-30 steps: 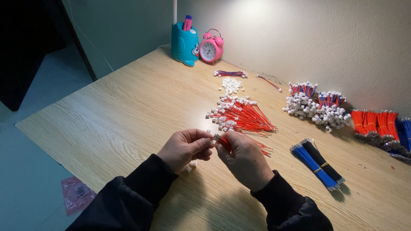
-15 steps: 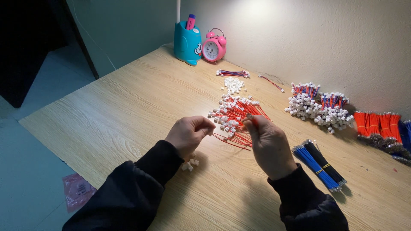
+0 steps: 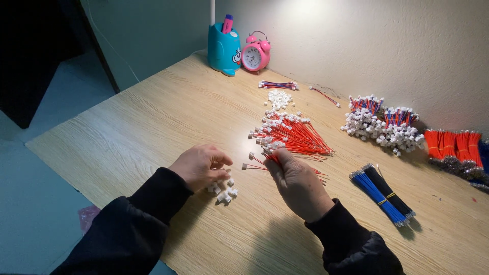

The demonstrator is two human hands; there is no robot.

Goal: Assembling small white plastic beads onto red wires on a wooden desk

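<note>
Here left hand curls over white connectors; right hand pinches red wires.

Left grip curled, right grip pinching

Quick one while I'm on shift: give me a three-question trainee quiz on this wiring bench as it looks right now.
1. True or false: the left hand rests over a small heap of white connectors on the wooden table.
2. What does the right hand pinch? A) red wires with white plugs B) the blue and black wire bundle C) the pink alarm clock
3. Fill in: beside the pink alarm clock stands a ____ pen holder.

Key
1. True.
2. A: red wires; the blue and black wire bundle lies apart, to that hand's right.
3. Teal.
</note>
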